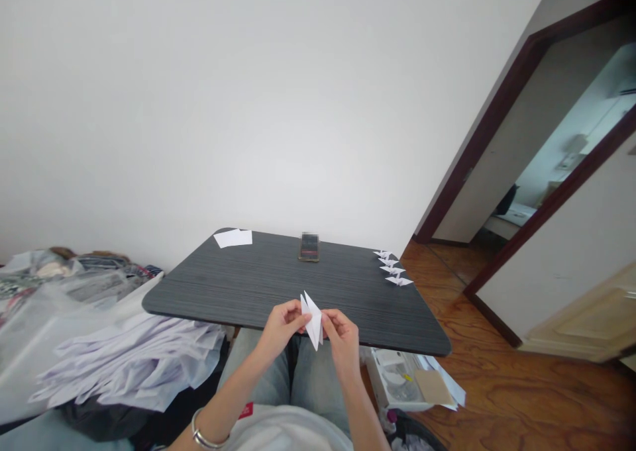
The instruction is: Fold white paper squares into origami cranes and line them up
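Note:
A folded white paper piece (313,322), kite-like with two pointed flaps at its upper end and a sharp lower tip, is held upright just over the table's near edge. My left hand (285,322) pinches its left side between thumb and fingers. On the other side, my right hand (340,328) grips the right edge with thumb and fingertips. Several finished-looking white paper cranes (392,269) stand in a row on the right of the dark table (238,275). Flat white paper sheets (233,238) lie at its far left corner.
Against the wall side of the table a phone (309,246) leans on a stand. To the left is a heap of white cloth (139,358) with plastic bags. Below the table's right end sits a white box (397,381) with papers, on the wooden floor (477,371).

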The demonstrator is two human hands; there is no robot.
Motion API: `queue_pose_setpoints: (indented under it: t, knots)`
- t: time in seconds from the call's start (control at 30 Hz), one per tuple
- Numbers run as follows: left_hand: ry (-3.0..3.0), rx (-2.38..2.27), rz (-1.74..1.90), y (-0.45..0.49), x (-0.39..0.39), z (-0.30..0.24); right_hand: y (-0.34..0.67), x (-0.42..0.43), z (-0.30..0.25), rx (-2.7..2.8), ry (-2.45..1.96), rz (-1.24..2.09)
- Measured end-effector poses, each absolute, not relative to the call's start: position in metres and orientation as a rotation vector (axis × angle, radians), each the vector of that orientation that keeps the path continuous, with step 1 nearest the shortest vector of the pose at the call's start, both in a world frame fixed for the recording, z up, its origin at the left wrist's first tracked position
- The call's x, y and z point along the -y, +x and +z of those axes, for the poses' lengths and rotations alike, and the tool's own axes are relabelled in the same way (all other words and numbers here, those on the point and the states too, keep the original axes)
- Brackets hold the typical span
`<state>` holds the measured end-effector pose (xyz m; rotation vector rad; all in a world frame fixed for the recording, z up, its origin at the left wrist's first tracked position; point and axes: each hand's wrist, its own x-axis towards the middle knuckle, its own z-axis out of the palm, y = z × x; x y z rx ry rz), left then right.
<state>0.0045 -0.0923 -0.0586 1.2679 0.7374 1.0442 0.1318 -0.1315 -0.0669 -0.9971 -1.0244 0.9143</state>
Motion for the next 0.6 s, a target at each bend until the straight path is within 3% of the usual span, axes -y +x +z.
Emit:
queue_pose_setpoints:
  t: [0.6]
  knots:
    - [1.149,-0.9,1.223,0.0044,0.0995,-0.0505,0.1301,0.131,-0.0735,1.023,-0.991,0.987]
